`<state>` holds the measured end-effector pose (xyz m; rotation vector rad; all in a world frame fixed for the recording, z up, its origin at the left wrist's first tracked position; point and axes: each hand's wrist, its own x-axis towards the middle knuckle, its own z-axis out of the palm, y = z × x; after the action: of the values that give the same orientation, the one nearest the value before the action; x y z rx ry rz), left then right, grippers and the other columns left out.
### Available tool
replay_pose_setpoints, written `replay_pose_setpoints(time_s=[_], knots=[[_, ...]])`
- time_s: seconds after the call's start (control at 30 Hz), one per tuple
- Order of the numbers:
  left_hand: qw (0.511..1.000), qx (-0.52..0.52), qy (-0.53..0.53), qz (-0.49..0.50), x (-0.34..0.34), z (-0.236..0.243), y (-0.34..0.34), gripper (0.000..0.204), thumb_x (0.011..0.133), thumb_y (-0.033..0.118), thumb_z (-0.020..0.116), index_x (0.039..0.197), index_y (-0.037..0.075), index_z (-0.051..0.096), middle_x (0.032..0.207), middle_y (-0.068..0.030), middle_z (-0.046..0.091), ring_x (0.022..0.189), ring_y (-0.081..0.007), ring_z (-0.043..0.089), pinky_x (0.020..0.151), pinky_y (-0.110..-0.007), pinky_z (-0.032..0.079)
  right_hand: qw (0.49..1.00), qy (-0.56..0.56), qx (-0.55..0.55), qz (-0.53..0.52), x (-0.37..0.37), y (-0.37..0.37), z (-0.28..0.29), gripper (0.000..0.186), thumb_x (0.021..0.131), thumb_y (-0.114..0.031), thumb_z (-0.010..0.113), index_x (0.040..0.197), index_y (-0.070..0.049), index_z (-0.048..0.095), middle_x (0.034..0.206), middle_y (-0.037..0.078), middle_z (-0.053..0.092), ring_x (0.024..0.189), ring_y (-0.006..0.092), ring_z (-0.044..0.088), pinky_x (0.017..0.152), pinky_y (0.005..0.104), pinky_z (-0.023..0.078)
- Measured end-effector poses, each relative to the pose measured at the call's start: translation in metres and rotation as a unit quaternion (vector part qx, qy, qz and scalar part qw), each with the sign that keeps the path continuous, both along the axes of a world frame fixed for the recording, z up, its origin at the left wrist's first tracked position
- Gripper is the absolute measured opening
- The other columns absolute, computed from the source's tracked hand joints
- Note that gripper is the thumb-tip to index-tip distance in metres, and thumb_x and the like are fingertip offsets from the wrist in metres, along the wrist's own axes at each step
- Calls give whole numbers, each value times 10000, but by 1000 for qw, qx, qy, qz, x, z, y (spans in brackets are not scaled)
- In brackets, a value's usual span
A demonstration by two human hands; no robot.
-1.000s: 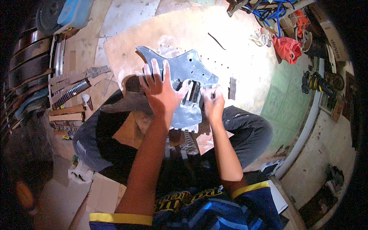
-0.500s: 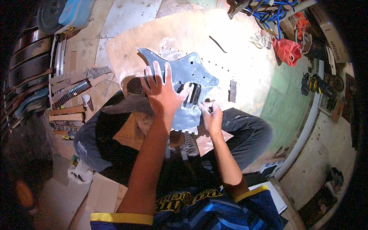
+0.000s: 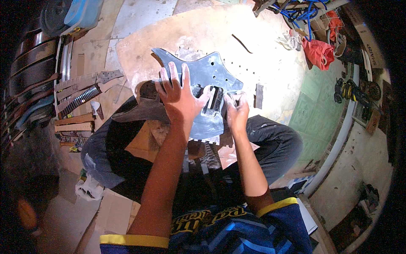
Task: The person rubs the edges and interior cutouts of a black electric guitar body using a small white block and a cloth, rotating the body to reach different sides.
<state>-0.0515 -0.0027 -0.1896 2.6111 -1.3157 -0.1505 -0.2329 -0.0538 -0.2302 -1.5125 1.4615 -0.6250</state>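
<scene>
Pins grey electric guitar body (image 3: 201, 74) with splayed left hand (image 3: 179, 99), covering all but the far and near edges of a notched mat (image 3: 215, 139); bunches right hand (image 3: 237, 109) at its right side, grip unclear; likely smoothing, next calling for steady pressure

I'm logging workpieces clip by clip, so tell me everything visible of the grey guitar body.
The guitar body is blue-grey and pointed in outline, with small dark holes and a dark, roughly rectangular cavity. Whitish smears mark its surface; the material underneath is unclear. It lies roughly flat over a pale jagged-edged piece. The spread left hand rests on it; the right hand is at its right edge, fingers curled.
</scene>
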Motion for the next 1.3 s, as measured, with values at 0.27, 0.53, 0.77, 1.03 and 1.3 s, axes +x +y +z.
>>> replay_pose_setpoints(time_s=[0.27, 0.53, 0.77, 1.03, 1.3], knots=[[1000, 15, 7, -4, 0, 2, 2, 946, 792, 688, 637, 1514, 114, 425, 1595, -211, 241, 1462, -445, 226, 1171, -617, 179, 999, -13, 22, -20, 2, -8, -1, 167, 850, -53, 751, 835, -26, 587, 793, 103, 592, 730, 194, 555, 701, 341, 467], [1000, -17, -9, -4, 1, -1, 1, 915, 792, 687, 645, 1480, 110, 474, 1559, -219, 315, 1449, -448, 266, 1160, -627, 195, 999, 25, 32, -5, -8, 1, 0, 115, 904, -66, 721, 919, -24, 615, 850, 3, 614, 793, 88, 535, 721, 269, 457], [1000, -25, 7, 3, 0, -6, 1, 937, 777, 674, 668, 1501, 120, 450, 1578, -224, 289, 1469, -439, 246, 1169, -628, 174, 997, 25, 9, -75, 1, 15, -5, 157, 877, -22, 671, 1017, 33, 624, 894, 119, 671, 853, 180, 614, 799, 329, 489], [1000, -5, 18, 6, 0, 0, -2, 940, 776, 673, 666, 1506, 125, 443, 1602, -217, 262, 1481, -437, 219, 1173, -621, 167, 984, -43, 49, -166, 18, 7, -11, 131, 895, -48, 672, 983, 32, 620, 903, 105, 678, 818, 173, 609, 762, 334, 495], [1000, -21, 11, 10, -1, -5, -2, 920, 776, 680, 659, 1488, 128, 470, 1588, -216, 277, 1466, -437, 230, 1168, -620, 181, 958, -137, 114, -226, 21, 2, -7, 45, 935, -17, 634, 905, -43, 613, 824, -9, 599, 754, 78, 535, 680, 261, 446]])
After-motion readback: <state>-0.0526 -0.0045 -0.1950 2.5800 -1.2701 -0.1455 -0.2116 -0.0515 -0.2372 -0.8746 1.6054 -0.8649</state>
